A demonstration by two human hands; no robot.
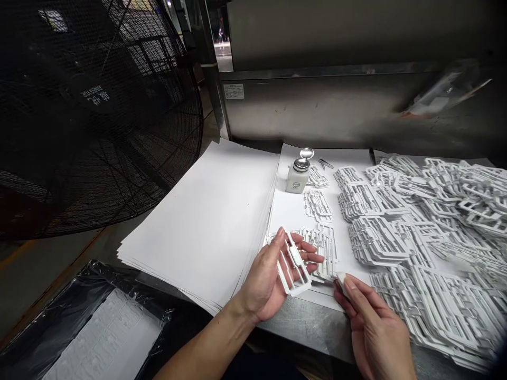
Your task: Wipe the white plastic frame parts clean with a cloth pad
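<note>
Two containers on show: one is a small squarish bottle [297, 180] toward the far side of the surface [309, 326], pale, with a shiny metal cap and its round lid [307, 153] flipped up. Can't see the level of whatever's inside. The other is at the near left, a container lined with black plastic [47, 322], with a flat layer of white pieces [109, 335] in it. Picture edge chops that one off, and the pieces kinda blend together, so no count from me.

Hard-to-see stuff: the heaped white parts [471, 200] on the right overlap like crazy and run out of view. A little metal tool [326, 164] sits right of the bottle, too small to really make out. Big fan [95, 100] at far left is dark and cut off too. The loose parts [325, 253] just beyond the left hand [263, 279] are partly covered by its fingers.

As for the grip, left one is pretty relaxed, fingers spread behind a white frame [295, 257] with the thumb pressing its edge. That frame's held up tilted over the near edge of the white paper. Right hand [376, 322] has a pinched grip, thumb and fingers closed around a small white wad [341, 278], mostly hidden, near the frame but not touching it.
</note>
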